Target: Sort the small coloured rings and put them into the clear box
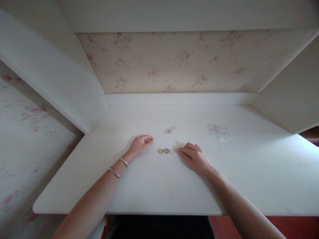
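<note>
Gold, grey and thin rings (pixel 166 151) sit on the desk (pixel 149 186) between left hand (pixel 140 145) and right hand (pixel 195 157), both curled, whether pinching anything I cannot tell; a ring cluster (pixel 169 131) lies beyond

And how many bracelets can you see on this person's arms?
2, both on the left forearm: one bracelet just behind the left hand, another bracelet a little farther up. None shows on the right forearm.

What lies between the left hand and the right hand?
In the head view, a yellowish ring, a grey ring and a thin pale ring lie there in a row on the tabletop.
</note>
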`<action>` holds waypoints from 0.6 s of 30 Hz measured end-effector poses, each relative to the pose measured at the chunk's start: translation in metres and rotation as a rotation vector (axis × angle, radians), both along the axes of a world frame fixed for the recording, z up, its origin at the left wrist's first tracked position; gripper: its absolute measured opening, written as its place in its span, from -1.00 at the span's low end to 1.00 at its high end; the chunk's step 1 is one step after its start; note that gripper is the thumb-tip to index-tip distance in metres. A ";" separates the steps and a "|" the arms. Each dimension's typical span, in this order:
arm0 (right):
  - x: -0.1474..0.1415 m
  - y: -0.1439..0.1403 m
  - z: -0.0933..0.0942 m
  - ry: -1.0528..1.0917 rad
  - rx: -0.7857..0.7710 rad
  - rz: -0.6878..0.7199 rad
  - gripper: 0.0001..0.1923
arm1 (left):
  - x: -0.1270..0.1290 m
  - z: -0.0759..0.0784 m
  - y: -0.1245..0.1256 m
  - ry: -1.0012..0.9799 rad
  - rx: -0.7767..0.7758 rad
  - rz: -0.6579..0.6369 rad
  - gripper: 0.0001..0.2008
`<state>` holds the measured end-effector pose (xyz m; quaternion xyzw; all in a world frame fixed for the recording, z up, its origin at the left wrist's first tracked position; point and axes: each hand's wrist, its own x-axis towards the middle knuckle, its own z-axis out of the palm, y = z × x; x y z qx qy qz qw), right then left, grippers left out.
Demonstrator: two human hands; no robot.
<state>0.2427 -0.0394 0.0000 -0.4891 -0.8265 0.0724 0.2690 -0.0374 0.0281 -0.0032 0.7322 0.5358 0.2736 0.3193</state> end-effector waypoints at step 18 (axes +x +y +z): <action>-0.007 0.038 -0.005 0.083 -0.134 -0.149 -0.74 | 0.001 0.001 0.000 0.048 0.024 -0.013 -0.69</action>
